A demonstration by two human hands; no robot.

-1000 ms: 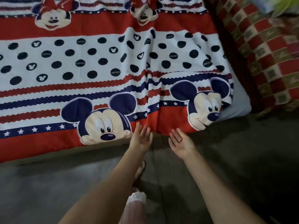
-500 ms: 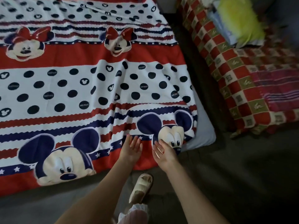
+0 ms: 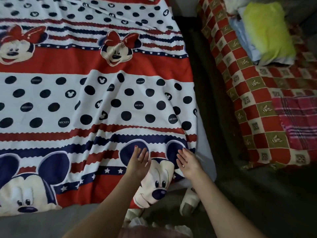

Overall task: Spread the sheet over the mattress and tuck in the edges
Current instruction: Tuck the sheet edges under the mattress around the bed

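While both hands hover over the near right corner, the cartoon-mouse sheet lies spread across the mattress.

Left hand is out flat, fingers straight and slightly fanned, over the mouse's dark ear; right hand is open too, fingers straight and together, at the sheet's right edge, holding nothing. Just right of that edge a pale strip of mattress shows bare. Well right of the mattress, a red checked blanket carries a yellow-green pillow. A sandalled foot shows below the corner.
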